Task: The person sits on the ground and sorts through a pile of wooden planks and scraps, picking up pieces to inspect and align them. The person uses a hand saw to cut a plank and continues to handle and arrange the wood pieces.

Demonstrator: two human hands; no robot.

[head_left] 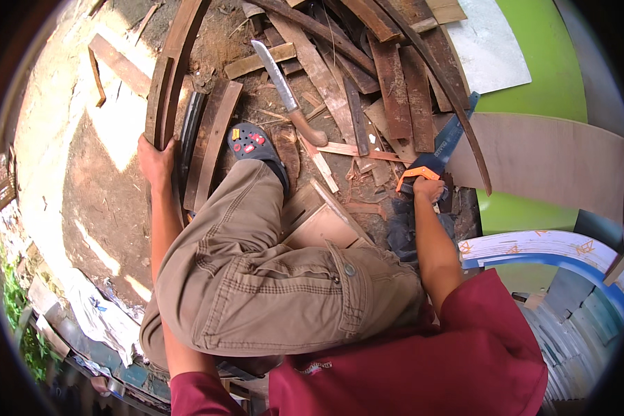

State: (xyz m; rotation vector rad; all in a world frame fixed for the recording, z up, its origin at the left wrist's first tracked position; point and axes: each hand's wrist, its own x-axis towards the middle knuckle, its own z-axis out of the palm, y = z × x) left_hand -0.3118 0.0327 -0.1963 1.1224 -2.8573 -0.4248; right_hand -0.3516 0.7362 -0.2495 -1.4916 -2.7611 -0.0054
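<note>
My left hand (157,159) is closed round the lower part of a long brown wooden plank (177,45), which reaches up past the far edge of the view. On the right, my right hand (428,188) grips the orange and dark handle of a handsaw (456,130). Its blade points away from me, close to the scrap wood. Between the hands a machete (276,76) with a wooden handle lies on the ground, its tip toward the far left. Shorter planks (218,135) rest beside the held one, next to my clog (252,144).
A heap of old boards (395,87) covers the ground ahead. Light green sheets (544,55), a white sheet (489,45) and a pale curved board (548,149) lie to the right. A white cloth (100,315) is at the lower left. Wood chips surround the machete.
</note>
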